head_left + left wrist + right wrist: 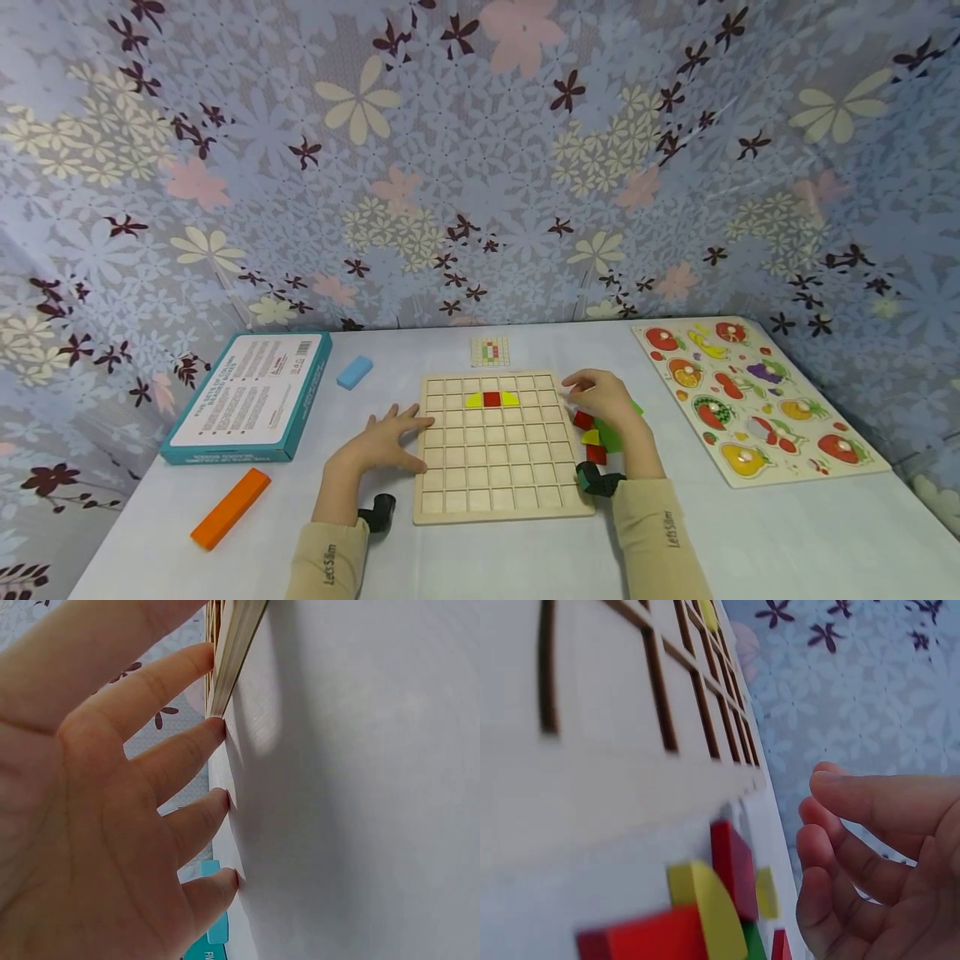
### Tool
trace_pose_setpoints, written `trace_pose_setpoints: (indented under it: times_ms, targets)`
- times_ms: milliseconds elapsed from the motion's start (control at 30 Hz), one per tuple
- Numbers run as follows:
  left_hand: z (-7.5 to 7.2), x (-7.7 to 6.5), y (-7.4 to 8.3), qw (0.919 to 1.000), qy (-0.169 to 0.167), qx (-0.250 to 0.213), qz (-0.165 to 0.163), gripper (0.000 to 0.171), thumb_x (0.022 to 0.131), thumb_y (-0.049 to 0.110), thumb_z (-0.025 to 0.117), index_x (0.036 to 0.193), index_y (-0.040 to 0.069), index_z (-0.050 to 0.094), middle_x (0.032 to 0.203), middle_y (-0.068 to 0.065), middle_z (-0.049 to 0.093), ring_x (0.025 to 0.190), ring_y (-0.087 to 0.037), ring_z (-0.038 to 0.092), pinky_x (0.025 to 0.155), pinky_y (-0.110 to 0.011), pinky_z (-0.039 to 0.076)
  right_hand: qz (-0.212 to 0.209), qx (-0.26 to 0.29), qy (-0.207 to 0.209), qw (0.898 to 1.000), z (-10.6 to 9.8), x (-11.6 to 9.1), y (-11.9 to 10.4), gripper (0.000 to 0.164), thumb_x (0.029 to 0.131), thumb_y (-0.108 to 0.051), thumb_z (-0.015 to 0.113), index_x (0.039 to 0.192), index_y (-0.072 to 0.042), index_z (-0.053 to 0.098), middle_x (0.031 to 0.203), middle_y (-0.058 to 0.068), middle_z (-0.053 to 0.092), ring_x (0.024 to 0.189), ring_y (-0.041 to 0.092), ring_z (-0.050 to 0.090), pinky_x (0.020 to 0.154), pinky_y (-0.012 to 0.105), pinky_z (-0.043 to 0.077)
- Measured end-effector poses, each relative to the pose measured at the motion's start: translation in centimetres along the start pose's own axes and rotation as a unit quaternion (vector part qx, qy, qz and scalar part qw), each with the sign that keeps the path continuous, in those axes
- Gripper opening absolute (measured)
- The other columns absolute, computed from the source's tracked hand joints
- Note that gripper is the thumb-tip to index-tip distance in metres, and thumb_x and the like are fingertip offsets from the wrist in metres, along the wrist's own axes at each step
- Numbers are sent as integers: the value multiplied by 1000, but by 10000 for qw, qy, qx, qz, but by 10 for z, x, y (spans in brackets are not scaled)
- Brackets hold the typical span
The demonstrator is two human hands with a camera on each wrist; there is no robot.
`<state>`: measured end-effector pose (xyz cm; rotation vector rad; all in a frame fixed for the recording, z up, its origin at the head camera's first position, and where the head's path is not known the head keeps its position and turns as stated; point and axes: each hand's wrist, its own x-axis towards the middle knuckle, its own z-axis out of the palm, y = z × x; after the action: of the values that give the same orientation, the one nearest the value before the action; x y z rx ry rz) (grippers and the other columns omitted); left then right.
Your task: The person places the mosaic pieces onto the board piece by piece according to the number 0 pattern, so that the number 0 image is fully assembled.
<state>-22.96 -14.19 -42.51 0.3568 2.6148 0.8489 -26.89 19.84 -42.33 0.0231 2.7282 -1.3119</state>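
Note:
A wooden grid board (pixel 495 477) lies at the middle of the table. In its upper rows a red square block (pixel 491 399) sits between two yellow rounded blocks (pixel 511 400). With fingers spread, my left hand (pixel 378 442) steadies the board's left edge; the left wrist view shows fingertips right at its side. Beyond the board's right edge my right hand (pixel 606 398) hovers with loosely bent fingers, and nothing shows between thumb and fingertips (pixel 821 840). Close below it lies a small pile: red blocks (pixel 596 454), a yellow block (pixel 720 915) and green pieces (pixel 611 437), partly hidden by the wrist.
Behind the board lies a small pattern card (pixel 490 352). To the left are a teal-edged box (pixel 243 392), a light blue block (pixel 355 372) and an orange bar (pixel 230 509). A fruit puzzle board (pixel 757 400) lies at right. A flowered cloth (pixel 480 167) hangs behind.

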Motion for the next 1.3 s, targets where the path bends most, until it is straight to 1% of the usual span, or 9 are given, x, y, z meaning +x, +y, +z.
trace_pose_setpoints:
  times_ms: [133,300,467,600,700,800,967,1100,1300]
  targets:
    - [0,0,0,10000,-22,18,-20,75,66,21,82,133,13,51,150,-14,27,139,-40,8,110,-60,-2,94,96,-30,9999,-5,-3,5,23,84,-6,61,105,3,63,89,13,58,76,23,52,65,30,49]
    - [0,-2,0,9999,-56,84,4,74,66,21,81,133,13,51,149,-15,27,139,-42,8,109,-61,-2,191,107,-129,9997,-9,-6,10,23,85,-7,60,105,4,62,89,13,60,74,22,52,65,30,48]
    - [0,-3,1,9999,-60,88,42,74,66,21,81,133,12,51,149,-17,27,138,-42,9,109,-61,-2,321,142,-463,9983,-11,-7,13,24,84,-8,61,106,3,61,92,14,60,75,21,54,71,33,50]
    - [1,-3,0,9999,-51,122,32,74,66,22,81,133,13,51,149,-16,27,138,-42,9,109,-61,-2,342,124,-734,9966,-12,-8,14,26,81,-5,64,105,3,61,93,14,59,79,22,54,76,36,51]
    - [1,-2,0,9999,-40,127,10,74,66,22,81,133,13,51,149,-15,27,139,-42,9,109,-61,-2,338,35,-893,9954,-12,-8,13,28,78,-1,67,104,4,61,91,13,59,78,22,54,75,35,51]
    - [1,-2,1,9999,-34,114,4,74,66,22,81,133,13,51,150,-15,27,139,-42,9,109,-61,-2,361,-122,-954,9947,-12,-8,12,29,75,0,69,102,3,61,89,12,58,77,21,54,73,34,51]
    - [2,-2,1,10000,-42,79,15,74,66,22,81,133,13,51,150,-16,26,139,-42,8,109,-61,-3,455,-398,-922,9939,-11,-8,10,28,73,-1,70,100,0,61,85,9,56,77,22,52,72,34,48]
    - [2,-2,0,10000,-37,67,7,74,67,21,80,133,13,51,150,-15,26,139,-41,8,110,-60,-3,465,-448,-862,9942,-10,-8,9,29,72,-1,70,100,0,61,84,10,54,75,22,52,67,32,47]
    - [2,-1,-1,10000,-16,85,1,75,66,21,81,134,12,50,150,-16,26,139,-41,8,110,-60,-3,458,-565,-484,9962,-9,-4,8,34,71,2,71,103,-1,61,92,14,55,75,24,50,64,30,45]
